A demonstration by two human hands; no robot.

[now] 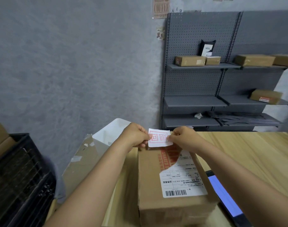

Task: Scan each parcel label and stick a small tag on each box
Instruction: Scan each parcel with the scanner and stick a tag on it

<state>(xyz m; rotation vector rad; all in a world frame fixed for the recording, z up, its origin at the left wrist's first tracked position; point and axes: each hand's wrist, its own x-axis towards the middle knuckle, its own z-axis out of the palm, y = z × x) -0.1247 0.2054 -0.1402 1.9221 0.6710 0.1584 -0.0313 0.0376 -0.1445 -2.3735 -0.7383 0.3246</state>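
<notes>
nearest the camera sits a brown cardboard box [171, 182] on the pale wooden table [248, 149], its white shipping label [182, 181] with a barcode facing up. just beyond its far edge, the left hand [136, 135] and right hand [182, 138] each pinch one side of a small white tag with a red stamp print [159, 137], held above the box top. the tag looks thin, light and floppy, likely sticky underneath, so holding it by the edges suits best. a dark tablet with a lit blue screen [225, 195] lies to the right.
</notes>
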